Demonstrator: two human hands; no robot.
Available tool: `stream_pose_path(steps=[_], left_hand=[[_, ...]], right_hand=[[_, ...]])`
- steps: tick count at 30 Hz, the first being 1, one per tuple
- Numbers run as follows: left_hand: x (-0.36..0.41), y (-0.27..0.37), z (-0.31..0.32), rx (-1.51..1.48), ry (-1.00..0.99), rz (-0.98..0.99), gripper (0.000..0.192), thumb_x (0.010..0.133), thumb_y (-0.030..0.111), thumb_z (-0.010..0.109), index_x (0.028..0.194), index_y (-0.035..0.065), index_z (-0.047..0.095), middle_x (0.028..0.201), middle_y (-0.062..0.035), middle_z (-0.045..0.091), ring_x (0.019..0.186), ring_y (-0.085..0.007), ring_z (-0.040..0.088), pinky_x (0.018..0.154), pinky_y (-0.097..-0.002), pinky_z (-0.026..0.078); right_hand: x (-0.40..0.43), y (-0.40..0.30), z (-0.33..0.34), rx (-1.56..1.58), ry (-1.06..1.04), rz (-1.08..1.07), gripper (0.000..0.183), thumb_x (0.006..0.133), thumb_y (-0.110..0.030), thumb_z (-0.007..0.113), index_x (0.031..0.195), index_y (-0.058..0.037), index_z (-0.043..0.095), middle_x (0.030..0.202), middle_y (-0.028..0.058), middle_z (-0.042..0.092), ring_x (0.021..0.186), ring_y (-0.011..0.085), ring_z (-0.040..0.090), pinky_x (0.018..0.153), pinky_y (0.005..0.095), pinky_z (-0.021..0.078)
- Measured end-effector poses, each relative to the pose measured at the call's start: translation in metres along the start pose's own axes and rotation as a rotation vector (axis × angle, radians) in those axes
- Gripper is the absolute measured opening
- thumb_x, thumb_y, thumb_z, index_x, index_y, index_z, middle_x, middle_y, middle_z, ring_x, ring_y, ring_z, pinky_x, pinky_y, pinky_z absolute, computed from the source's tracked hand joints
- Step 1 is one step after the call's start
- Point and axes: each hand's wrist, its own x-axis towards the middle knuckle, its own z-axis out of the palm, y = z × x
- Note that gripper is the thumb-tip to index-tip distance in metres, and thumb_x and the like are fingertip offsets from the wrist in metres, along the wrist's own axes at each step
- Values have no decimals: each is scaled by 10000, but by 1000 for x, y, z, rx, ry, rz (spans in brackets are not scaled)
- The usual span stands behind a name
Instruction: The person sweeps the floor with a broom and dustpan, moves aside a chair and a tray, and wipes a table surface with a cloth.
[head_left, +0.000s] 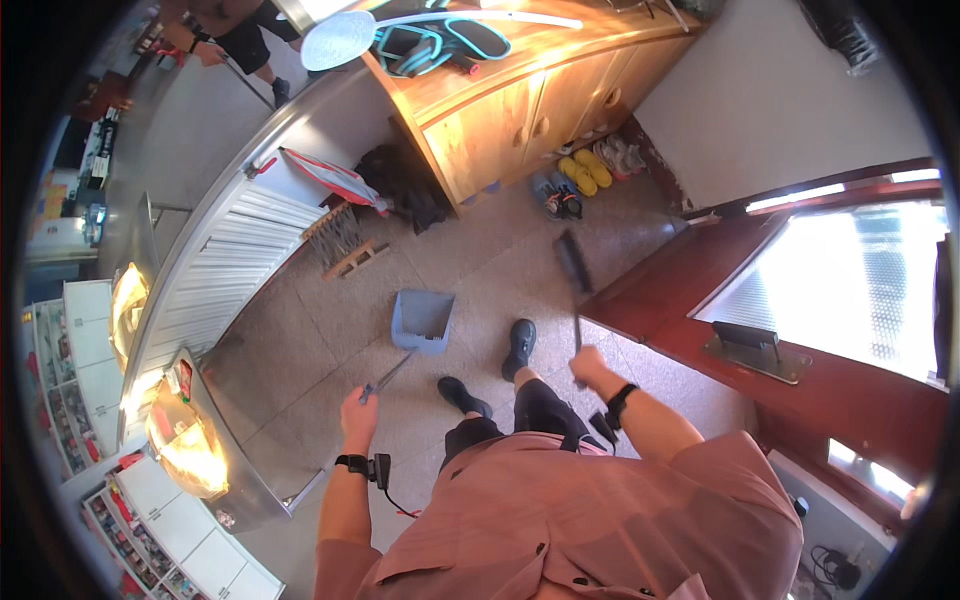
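My left hand (358, 420) is closed around the handle of a long-handled dustpan, whose grey pan (423, 321) rests on the tiled floor in front of my feet. In my right hand (591, 367) is the dark handle of a broom. The broom's dark head (574, 261), blurred, is over the floor beyond my feet, near the edge of the red door (675, 300). Dustpan and broom head are apart, the pan to the left of the head. Whether anything lies in the pan, I cannot tell.
Several shoes, among them yellow clogs (585, 172), stand below a wooden cabinet (487, 112). A small wooden rack (345, 240) and dark bag (401, 184) are at the left, by a white radiator (259, 232). A large mirror (187, 127) reflects me.
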Motion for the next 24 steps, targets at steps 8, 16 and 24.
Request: stream_pose_path(steps=[8,16,24], left_hand=[[-11,-9,-5,51,-4,-80,272,756,285,557,870,45,614,826,-199,627,798,-401,595,669,-457,465],[-53,-77,-23,-87,69,-153,304,751,261,572,984,85,655,857,-189,647,819,-359,631,712,-411,493],[-109,-175,-56,-109,180,-182,334,742,215,567,1041,105,667,882,-171,664,817,-309,654,717,-380,500]], right_hand=[[-111,-73,-77,552,-57,212,484,751,-107,619,1231,-91,558,607,81,552,423,169,530,375,313,428],[66,-53,-74,-61,167,-397,143,746,-54,522,832,31,599,622,171,607,464,247,612,399,367,472],[-55,-186,-53,99,-131,-204,348,688,-32,520,1019,44,595,691,225,625,527,278,639,490,390,513]])
